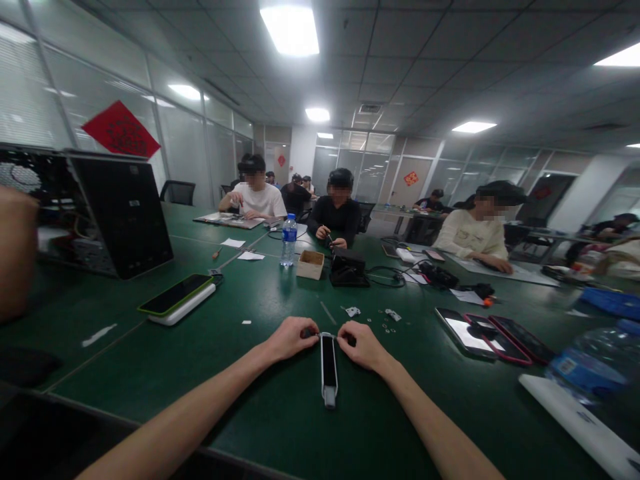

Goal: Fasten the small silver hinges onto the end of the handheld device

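Note:
A long, narrow device (329, 367) with a black face, a pale rim and a grey tip at the near end lies lengthwise on the green table (270, 413). At its far end, my left hand (293, 339) comes in from the left, thumb and fingers pinched. Opposite it, my right hand (366, 345) pinches at the right side of that end. Whatever sits between the fingertips is too small to make out. Just beyond my right hand lie two small metal pieces, one a bracket-like part (353, 311), with several tiny rings (387, 329) near them.
A cardboard box (310, 265) and water bottle (289, 241) stand ahead. Phones (467, 332) and a large bottle (593, 360) are at right. Leftward are a phone on a white block (177, 301) and an opened computer case (120, 217). Several people sit beyond.

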The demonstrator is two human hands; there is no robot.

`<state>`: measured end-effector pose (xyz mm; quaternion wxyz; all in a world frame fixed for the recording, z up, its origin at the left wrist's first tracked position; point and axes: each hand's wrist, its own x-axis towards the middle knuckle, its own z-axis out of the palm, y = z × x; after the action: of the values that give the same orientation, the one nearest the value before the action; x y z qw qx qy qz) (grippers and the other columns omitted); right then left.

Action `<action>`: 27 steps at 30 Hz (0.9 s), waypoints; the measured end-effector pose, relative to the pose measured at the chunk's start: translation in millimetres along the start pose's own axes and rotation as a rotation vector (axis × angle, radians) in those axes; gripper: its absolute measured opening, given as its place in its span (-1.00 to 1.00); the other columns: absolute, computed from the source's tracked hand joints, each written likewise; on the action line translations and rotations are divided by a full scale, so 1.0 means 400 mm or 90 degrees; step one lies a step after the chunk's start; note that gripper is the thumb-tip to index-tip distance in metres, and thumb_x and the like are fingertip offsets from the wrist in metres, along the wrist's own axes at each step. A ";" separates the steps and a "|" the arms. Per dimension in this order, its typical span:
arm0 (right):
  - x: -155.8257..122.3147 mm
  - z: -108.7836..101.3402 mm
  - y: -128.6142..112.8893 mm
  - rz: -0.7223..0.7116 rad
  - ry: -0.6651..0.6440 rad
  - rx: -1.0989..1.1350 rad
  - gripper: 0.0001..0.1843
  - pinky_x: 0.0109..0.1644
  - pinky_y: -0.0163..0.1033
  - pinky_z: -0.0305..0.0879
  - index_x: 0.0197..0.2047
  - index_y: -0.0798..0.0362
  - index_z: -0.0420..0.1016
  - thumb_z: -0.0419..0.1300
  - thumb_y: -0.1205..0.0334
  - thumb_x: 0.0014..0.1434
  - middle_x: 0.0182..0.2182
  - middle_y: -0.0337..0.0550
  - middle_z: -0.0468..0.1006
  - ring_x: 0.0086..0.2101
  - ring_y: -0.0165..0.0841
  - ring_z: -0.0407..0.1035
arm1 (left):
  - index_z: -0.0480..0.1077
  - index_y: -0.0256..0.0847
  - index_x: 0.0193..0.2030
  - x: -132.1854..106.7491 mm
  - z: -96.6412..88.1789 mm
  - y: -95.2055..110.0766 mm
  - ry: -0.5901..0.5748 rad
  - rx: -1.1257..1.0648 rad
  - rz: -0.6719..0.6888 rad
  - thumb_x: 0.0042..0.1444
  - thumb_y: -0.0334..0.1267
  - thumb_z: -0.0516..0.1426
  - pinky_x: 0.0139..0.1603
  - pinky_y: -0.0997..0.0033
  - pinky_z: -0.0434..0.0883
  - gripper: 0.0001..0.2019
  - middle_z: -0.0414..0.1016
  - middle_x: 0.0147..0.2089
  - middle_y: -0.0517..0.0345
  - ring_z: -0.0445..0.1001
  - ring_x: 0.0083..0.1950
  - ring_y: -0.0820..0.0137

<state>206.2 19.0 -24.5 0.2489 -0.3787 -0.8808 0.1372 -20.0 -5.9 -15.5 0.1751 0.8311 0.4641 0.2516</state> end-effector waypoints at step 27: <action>0.001 -0.005 -0.010 0.014 -0.008 0.002 -0.87 -0.33 -0.32 0.23 -0.42 0.10 0.44 0.10 0.32 0.12 -0.44 -0.17 0.46 -0.43 -0.41 0.29 | 0.52 -0.22 -0.21 -0.002 -0.003 -0.006 0.002 0.002 0.004 0.15 -0.24 0.13 -0.32 0.53 0.33 -0.83 0.55 -0.31 0.17 0.44 -0.38 0.44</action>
<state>204.8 16.8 -20.9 0.2421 -0.3871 -0.8780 0.1439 -22.7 -5.1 -16.0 0.1721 0.8324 0.4624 0.2525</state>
